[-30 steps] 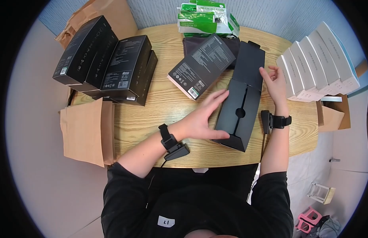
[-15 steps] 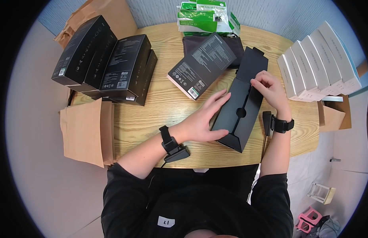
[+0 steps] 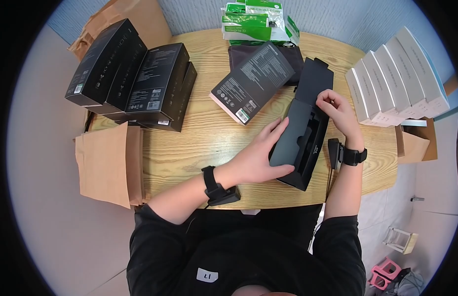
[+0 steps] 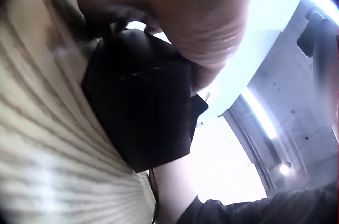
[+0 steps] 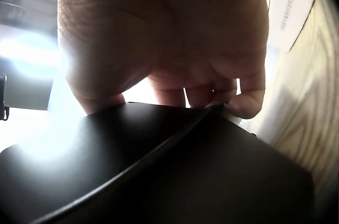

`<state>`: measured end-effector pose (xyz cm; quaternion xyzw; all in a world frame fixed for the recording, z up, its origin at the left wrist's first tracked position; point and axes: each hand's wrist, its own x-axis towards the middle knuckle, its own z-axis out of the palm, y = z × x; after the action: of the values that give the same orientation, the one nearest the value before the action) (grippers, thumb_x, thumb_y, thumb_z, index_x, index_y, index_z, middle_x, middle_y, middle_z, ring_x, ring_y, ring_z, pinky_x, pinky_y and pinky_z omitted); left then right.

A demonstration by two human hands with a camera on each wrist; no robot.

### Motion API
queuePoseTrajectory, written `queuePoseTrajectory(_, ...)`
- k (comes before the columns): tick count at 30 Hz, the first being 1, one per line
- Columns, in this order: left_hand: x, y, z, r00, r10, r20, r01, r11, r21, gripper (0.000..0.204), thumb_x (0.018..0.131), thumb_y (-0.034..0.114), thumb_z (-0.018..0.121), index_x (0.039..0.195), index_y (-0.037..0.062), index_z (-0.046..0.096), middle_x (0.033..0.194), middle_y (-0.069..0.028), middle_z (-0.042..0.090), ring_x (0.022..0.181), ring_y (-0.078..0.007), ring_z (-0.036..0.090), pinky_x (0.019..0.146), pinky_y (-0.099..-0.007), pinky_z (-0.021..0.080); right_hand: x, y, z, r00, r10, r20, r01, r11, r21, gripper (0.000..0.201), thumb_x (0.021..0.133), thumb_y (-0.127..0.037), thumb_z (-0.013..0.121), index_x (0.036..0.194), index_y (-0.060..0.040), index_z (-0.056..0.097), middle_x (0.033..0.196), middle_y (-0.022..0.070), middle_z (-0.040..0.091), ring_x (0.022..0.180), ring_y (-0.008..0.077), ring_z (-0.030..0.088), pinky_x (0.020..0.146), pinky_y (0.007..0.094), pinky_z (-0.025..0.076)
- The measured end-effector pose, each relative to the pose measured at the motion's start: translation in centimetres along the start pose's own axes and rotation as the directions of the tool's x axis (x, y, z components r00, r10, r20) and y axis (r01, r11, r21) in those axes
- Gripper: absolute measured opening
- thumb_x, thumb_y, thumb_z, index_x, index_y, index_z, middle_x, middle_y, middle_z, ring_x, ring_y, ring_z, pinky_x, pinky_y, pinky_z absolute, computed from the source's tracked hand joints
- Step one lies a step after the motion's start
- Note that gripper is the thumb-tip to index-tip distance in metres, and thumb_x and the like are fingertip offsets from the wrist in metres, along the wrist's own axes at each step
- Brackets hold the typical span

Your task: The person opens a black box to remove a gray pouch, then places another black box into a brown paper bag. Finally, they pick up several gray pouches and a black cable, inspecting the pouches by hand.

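Note:
An opened black box (image 3: pixel 287 143) lies lengthwise on the table, its end lid (image 3: pixel 313 81) folded back at the far end. One long inner flap still covers its left half, with a half-round cutout; the right half shows a dark inside with small white print. My left hand (image 3: pixel 256 153) rests along the left side, fingers straight and thumb over the near end. At the upper right edge, my right hand (image 3: pixel 340 116) pinches the flap's edge between thumb and fingers. In the right wrist view, fingertips (image 5: pixel 249 105) reach over the black edge.
A closed black printed box (image 3: pixel 253 81) lies on a dark pouch (image 3: pixel 234 56) left of the open one. Stacked black boxes (image 3: pixel 155 84) and a brown paper bag (image 3: pixel 103 165) stand left, white boxes (image 3: pixel 387 84) right, green-and-white packets (image 3: pixel 246 27) at the back.
My right hand moved from beside the lid to the box's upper right edge. The right inner flap has come open, baring the inside. My left hand shifted slightly right.

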<state>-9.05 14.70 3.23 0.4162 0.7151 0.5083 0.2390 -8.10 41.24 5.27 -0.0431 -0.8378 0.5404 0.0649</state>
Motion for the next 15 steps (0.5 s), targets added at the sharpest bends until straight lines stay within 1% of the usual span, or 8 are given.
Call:
queuePoseTrajectory(5,-0.5,1.0,1.2,0.989,0.004,-0.145,0.001,1.0,0.031,0.089,0.073,0.019,0.074,0.145,0.0063,0.022,0.148,-0.0208,0.016,0.136,-0.0326,0.024,0.106,-0.0386,0.032,0.0,-0.3,0.3,0.999,-0.033,0.019,0.036,0.987,-0.158,0.01,0.081,-0.013,0.062,0.085,-0.0044,0.06,0.074,-0.0041,0.05,0.07,0.0067,0.043,0.065,0.0218,0.037)
queuePoseTrajectory(7,-0.2,1.3,1.0,0.961,0.2,-0.192,-0.195,0.98,0.042,0.081,0.074,0.014,0.07,0.142,0.0029,0.027,0.148,-0.0201,0.018,0.135,-0.0319,0.028,0.105,-0.0377,0.035,0.0,-0.3,0.1,0.997,-0.076,0.025,0.08,0.982,-0.17,0.009,0.08,-0.011,0.06,0.087,-0.0044,0.061,0.076,-0.0034,0.052,0.072,0.0075,0.045,0.067,0.0219,0.038)
queuePoseTrajectory(8,-0.3,1.4,1.0,0.961,0.203,-0.191,-0.198,0.979,0.046,0.081,0.074,0.014,0.07,0.142,0.0029,0.027,0.148,-0.0201,0.018,0.135,-0.0319,0.028,0.105,-0.0377,0.035,-0.1,-0.5,-0.1,0.998,-0.047,0.043,0.05,0.996,-0.075,0.011,0.078,-0.006,0.057,0.088,-0.0044,0.061,0.08,-0.0025,0.054,0.075,0.0083,0.046,0.07,0.022,0.038)
queuePoseTrajectory(10,-0.5,1.6,0.6,0.968,0.172,-0.183,-0.185,0.981,-0.058,0.066,0.079,0.004,0.056,0.14,0.0029,0.031,0.147,-0.0196,0.02,0.134,-0.0315,0.031,0.105,-0.0372,0.033,-0.2,-0.4,-0.7,0.998,-0.023,0.055,0.021,1.0,0.02,0.016,0.075,-0.002,0.053,0.09,-0.0044,0.061,0.083,-0.0016,0.056,0.079,0.009,0.047,0.073,0.0222,0.039)
queuePoseTrajectory(11,-0.5,1.0,0.4,0.968,0.176,-0.177,-0.188,0.98,-0.056,0.066,0.079,0.004,0.056,0.14,0.0029,0.031,0.147,-0.0196,0.02,0.134,-0.0315,0.031,0.105,-0.0372,0.033,-0.2,-0.2,-1.0,0.996,-0.04,0.075,0.037,0.998,0.044,0.021,0.073,0.0,0.051,0.092,-0.0045,0.061,0.086,-0.0011,0.056,0.081,0.0097,0.048,0.076,0.0225,0.039)
queuePoseTrajectory(13,-0.3,-0.6,-0.1,0.92,0.313,-0.234,-0.337,0.939,-0.067,0.06,0.081,-0.003,0.039,0.14,0.0055,0.032,0.147,-0.0199,0.022,0.133,-0.0314,0.032,0.107,-0.0374,0.03,-0.2,-0.1,-1.4,0.994,-0.057,0.089,0.051,0.996,0.069,0.026,0.071,0.003,0.048,0.093,-0.0047,0.061,0.089,-0.0006,0.057,0.084,0.0104,0.049,0.079,0.0228,0.039)
queuePoseTrajectory(14,0.0,-0.1,-0.1,0.884,0.34,-0.32,-0.353,0.935,0.018,0.057,0.079,-0.007,0.03,0.133,0.0047,0.044,0.145,-0.0202,0.026,0.131,-0.03,0.034,0.106,-0.038,0.029,-0.4,-0.3,-1.6,0.993,-0.043,0.108,0.037,0.998,0.051,0.029,0.07,0.003,0.048,0.094,-0.005,0.06,0.091,-0.0005,0.058,0.087,0.0108,0.049,0.081,0.0234,0.039)
queuePoseTrajectory(15,0.2,-0.5,-0.1,0.886,0.34,-0.315,-0.353,0.935,0.017,0.057,0.079,-0.007,0.03,0.133,0.0047,0.044,0.145,-0.0202,0.026,0.131,-0.03,0.034,0.106,-0.038,0.029,-0.5,-0.3,-1.8,0.992,-0.027,0.126,0.023,0.999,0.032,0.031,0.068,0.004,0.047,0.095,-0.0052,0.06,0.093,-0.0003,0.058,0.09,0.0111,0.05,0.083,0.024,0.039)
